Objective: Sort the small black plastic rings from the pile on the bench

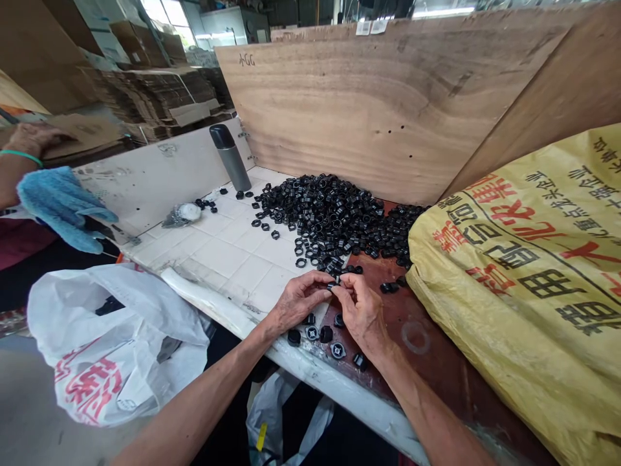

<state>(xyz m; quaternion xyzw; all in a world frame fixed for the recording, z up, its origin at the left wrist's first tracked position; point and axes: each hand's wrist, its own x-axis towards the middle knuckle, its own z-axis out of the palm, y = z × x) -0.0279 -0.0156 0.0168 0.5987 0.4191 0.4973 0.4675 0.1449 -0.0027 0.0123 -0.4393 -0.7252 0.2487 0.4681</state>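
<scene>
My left hand and my right hand meet over the near part of the table. Between their fingertips they pinch a small black plastic ring, mostly covered by the fingers. Just beyond lies a big heap of black plastic rings, with a few loose ones spread to its left. Below my hands, near the table edge, are several black caps; one black cap shows a pale star-shaped inside, and another cap lies to its right.
A yellow woven sack leans in from the right. A grey thermos stands by the back-left corner, near a small clear bag. A wooden board walls the back. Left are a white plastic bag, a blue cloth and another person's hand.
</scene>
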